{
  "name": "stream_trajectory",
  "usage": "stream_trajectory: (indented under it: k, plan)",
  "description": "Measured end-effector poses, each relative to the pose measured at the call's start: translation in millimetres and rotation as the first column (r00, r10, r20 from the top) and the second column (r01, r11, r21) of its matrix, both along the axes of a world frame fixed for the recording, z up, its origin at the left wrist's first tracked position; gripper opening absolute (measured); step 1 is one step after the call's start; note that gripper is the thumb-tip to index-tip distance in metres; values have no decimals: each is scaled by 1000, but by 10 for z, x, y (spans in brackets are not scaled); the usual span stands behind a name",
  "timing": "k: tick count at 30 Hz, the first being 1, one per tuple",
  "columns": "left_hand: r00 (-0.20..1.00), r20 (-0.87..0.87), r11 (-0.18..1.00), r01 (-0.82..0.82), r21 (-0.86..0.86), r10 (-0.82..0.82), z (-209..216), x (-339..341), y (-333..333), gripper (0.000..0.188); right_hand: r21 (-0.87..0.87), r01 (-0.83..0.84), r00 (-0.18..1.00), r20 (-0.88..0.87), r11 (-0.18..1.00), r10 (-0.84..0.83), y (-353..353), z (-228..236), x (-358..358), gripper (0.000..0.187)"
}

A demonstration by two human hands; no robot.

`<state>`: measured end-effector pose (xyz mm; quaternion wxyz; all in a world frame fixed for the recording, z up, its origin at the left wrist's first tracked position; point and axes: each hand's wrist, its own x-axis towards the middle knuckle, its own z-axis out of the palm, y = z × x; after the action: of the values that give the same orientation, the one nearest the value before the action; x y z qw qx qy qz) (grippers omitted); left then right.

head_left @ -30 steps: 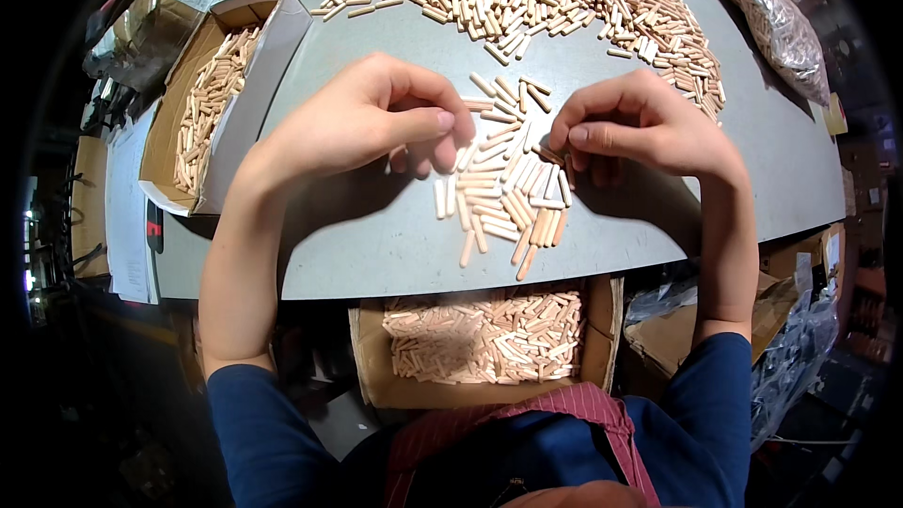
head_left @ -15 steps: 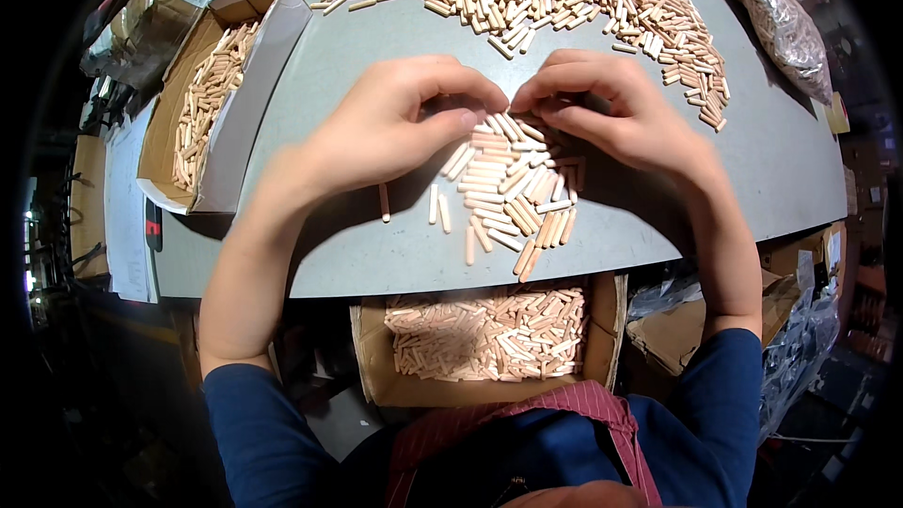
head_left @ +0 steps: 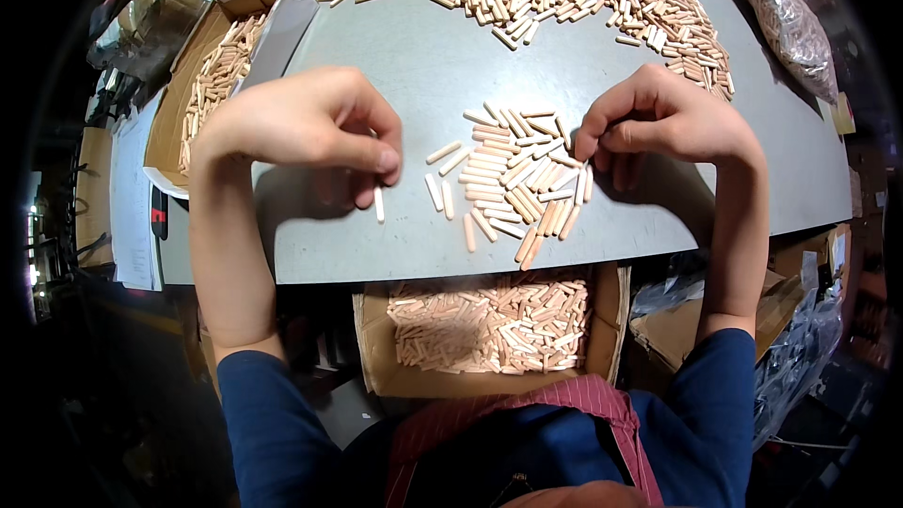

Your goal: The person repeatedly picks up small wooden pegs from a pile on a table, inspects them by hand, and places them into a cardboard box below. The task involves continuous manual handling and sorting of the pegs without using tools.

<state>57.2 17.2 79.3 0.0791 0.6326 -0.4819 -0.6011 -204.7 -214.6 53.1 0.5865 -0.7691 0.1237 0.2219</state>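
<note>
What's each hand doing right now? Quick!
Left hand: curled at a pale, rod-shaped wooden peg; can't tell if gripping.
Right hand: curled beside similar loose pegs; can't tell if holding any.

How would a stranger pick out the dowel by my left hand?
Find the grey tabletop, then the small spread of wooden dowels near its front edge. Look left, just below the left hand's fingertips. The pale dowel there lies alone, pointing toward that edge, farther left than the spread.
</note>
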Motion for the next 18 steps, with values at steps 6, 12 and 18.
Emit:
stream_trajectory:
  k: [6,12,18]
  plan:
    - [900,-283,937,283,-204,-333,-125,-234,-18,29,90,-440,893,144,893,426,60,-151,-15,25]
    - [932,-351,930,-207,-304,93,-197,-157,-52,32,57,-162,964,222,985,146,46,-43,-4,30]
    - [949,-12,741,-253,-622,315,-609,-174,-189,29,-213,293,905,377,932,-198,81,-247,106,21]
